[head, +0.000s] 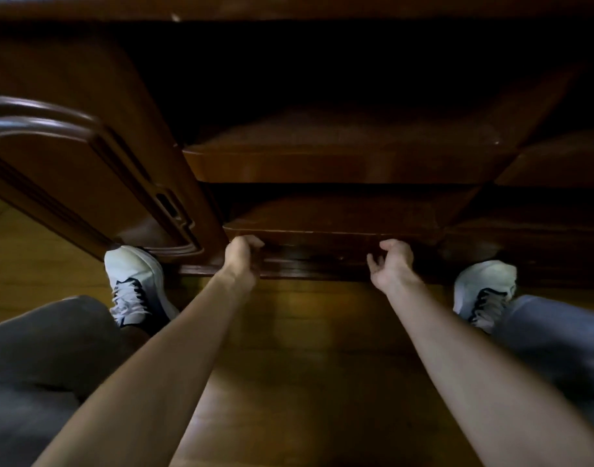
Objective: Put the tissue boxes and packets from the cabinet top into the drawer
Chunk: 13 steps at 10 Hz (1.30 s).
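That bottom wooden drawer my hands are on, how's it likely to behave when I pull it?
The bottom drawer looks like wide, thick, dark wood, so probably stiff and fairly heavy. The left hand and right hand sit far apart on its front edge; an uneven pull might skew or jam it. Its glossy finish may be slippery.
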Each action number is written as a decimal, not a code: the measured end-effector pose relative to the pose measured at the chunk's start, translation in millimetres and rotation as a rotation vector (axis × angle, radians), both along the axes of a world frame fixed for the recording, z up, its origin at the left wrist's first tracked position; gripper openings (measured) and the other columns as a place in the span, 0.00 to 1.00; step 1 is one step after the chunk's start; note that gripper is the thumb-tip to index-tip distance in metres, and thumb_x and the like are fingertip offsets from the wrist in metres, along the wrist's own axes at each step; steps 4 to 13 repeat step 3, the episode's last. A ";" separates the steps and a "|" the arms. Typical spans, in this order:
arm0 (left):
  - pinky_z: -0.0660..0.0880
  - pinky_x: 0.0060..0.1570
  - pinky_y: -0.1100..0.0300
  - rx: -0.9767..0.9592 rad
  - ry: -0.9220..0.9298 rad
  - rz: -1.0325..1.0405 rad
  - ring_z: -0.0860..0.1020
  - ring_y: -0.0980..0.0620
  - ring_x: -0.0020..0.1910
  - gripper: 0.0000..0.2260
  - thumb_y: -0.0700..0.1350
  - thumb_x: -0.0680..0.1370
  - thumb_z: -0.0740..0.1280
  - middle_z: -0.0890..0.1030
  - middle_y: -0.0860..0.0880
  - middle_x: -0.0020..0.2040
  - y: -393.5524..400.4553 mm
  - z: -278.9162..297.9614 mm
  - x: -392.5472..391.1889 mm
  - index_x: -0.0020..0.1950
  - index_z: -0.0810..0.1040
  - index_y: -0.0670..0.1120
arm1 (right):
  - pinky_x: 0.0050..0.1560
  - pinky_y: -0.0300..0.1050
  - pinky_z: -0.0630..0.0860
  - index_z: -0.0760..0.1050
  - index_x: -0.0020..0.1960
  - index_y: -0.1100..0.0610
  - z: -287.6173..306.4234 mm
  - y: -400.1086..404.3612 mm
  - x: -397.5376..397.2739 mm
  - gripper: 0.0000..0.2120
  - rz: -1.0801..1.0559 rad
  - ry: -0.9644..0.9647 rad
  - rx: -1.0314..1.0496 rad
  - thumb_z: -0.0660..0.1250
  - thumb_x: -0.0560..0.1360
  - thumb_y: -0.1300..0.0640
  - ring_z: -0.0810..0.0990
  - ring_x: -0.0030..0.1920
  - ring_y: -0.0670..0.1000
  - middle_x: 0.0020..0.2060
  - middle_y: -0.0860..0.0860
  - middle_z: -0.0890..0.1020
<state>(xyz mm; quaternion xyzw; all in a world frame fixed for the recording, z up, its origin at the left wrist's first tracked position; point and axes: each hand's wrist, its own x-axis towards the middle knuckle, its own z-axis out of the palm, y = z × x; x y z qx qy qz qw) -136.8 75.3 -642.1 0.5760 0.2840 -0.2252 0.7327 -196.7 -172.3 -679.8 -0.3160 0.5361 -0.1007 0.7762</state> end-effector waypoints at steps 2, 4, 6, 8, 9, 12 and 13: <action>0.77 0.41 0.52 0.056 0.002 -0.058 0.80 0.41 0.47 0.07 0.35 0.74 0.60 0.81 0.43 0.45 3.3 4.3 -8.4 0.41 0.75 0.45 | 0.69 0.51 0.72 0.75 0.61 0.55 -0.1 -3.5 -30.7 0.16 0.277 0.083 -0.119 0.65 0.75 0.65 0.73 0.63 0.52 0.67 0.55 0.73; 0.72 0.64 0.47 0.347 -0.073 -0.247 0.75 0.37 0.64 0.12 0.36 0.80 0.59 0.77 0.38 0.63 14.7 17.4 -21.3 0.61 0.76 0.41 | 0.64 0.51 0.77 0.73 0.70 0.57 26.9 -13.1 -44.6 0.20 0.329 0.081 -0.240 0.64 0.80 0.64 0.80 0.61 0.53 0.66 0.56 0.77; 0.72 0.64 0.47 0.347 -0.073 -0.247 0.75 0.37 0.64 0.12 0.36 0.80 0.59 0.77 0.38 0.63 14.7 17.4 -21.3 0.61 0.76 0.41 | 0.64 0.51 0.77 0.73 0.70 0.57 26.9 -13.1 -44.6 0.20 0.329 0.081 -0.240 0.64 0.80 0.64 0.80 0.61 0.53 0.66 0.56 0.77; 0.72 0.64 0.47 0.347 -0.073 -0.247 0.75 0.37 0.64 0.12 0.36 0.80 0.59 0.77 0.38 0.63 14.7 17.4 -21.3 0.61 0.76 0.41 | 0.64 0.51 0.77 0.73 0.70 0.57 26.9 -13.1 -44.6 0.20 0.329 0.081 -0.240 0.64 0.80 0.64 0.80 0.61 0.53 0.66 0.56 0.77; 0.72 0.64 0.47 0.347 -0.073 -0.247 0.75 0.37 0.64 0.12 0.36 0.80 0.59 0.77 0.38 0.63 14.7 17.4 -21.3 0.61 0.76 0.41 | 0.64 0.51 0.77 0.73 0.70 0.57 26.9 -13.1 -44.6 0.20 0.329 0.081 -0.240 0.64 0.80 0.64 0.80 0.61 0.53 0.66 0.56 0.77; 0.72 0.64 0.47 0.347 -0.073 -0.247 0.75 0.37 0.64 0.12 0.36 0.80 0.59 0.77 0.38 0.63 14.7 17.4 -21.3 0.61 0.76 0.41 | 0.64 0.51 0.77 0.73 0.70 0.57 26.9 -13.1 -44.6 0.20 0.329 0.081 -0.240 0.64 0.80 0.64 0.80 0.61 0.53 0.66 0.56 0.77; 0.72 0.64 0.47 0.347 -0.073 -0.247 0.75 0.37 0.64 0.12 0.36 0.80 0.59 0.77 0.38 0.63 14.7 17.4 -21.3 0.61 0.76 0.41 | 0.64 0.51 0.77 0.73 0.70 0.57 26.9 -13.1 -44.6 0.20 0.329 0.081 -0.240 0.64 0.80 0.64 0.80 0.61 0.53 0.66 0.56 0.77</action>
